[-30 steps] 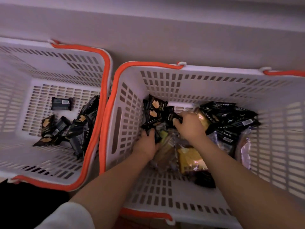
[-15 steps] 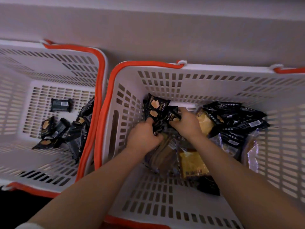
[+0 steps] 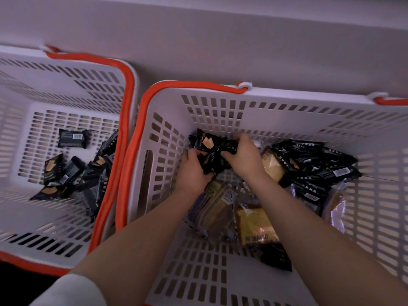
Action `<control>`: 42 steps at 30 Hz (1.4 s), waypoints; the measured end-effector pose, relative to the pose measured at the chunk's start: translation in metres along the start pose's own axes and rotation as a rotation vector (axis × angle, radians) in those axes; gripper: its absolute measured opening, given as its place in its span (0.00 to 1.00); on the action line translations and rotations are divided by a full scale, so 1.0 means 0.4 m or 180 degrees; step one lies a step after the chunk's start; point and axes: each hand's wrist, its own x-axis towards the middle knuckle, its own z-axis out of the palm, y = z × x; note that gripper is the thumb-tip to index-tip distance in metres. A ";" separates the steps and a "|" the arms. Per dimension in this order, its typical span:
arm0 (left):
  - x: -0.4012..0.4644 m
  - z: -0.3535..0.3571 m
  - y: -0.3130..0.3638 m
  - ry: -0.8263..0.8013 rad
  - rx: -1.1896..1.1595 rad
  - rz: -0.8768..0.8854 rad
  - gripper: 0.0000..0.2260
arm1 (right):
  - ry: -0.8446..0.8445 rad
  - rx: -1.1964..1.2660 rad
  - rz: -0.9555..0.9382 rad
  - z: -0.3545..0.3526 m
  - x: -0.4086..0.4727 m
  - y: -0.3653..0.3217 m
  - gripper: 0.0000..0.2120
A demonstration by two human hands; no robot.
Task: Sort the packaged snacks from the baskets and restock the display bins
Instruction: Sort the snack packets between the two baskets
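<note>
Hands meet over a bundle of black snack packets (image 3: pixel 212 151) in the far left corner of the right basket (image 3: pixel 287 102), a white slotted plastic basket with an orange handle. The left hand (image 3: pixel 194 171) curls under the bundle from the near side, and the right hand (image 3: pixel 240 155) closes over its top, so both are clamped on the same handful, almost touching each other.

The packets look light, thin and glossy. They would likely crinkle and slide against one another, so a loose stack could fan out or slip free. Gripping the bundle across its middle from both sides, as the hands do here, seems the safest hold; the contents may crush if squeezed hard.

The right basket also holds a heap of more black packets (image 3: pixel 313 164) against its right side, yellow cake packs (image 3: pixel 254 226) in clear wrap near the middle, and a clear-wrapped pack (image 3: pixel 335 208) at the far right.

The left basket (image 3: pixel 88 62), of the same kind, stands just beside it and holds only sorted black packets (image 3: pixel 72 171), scattered loosely on its floor. No display bins are in view.
</note>
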 end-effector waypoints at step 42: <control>-0.164 -0.133 0.080 0.0372 -0.1521 0.0306 0.26 | 0.0426 0.1113 -0.0174 -0.064 -0.110 -0.026 0.20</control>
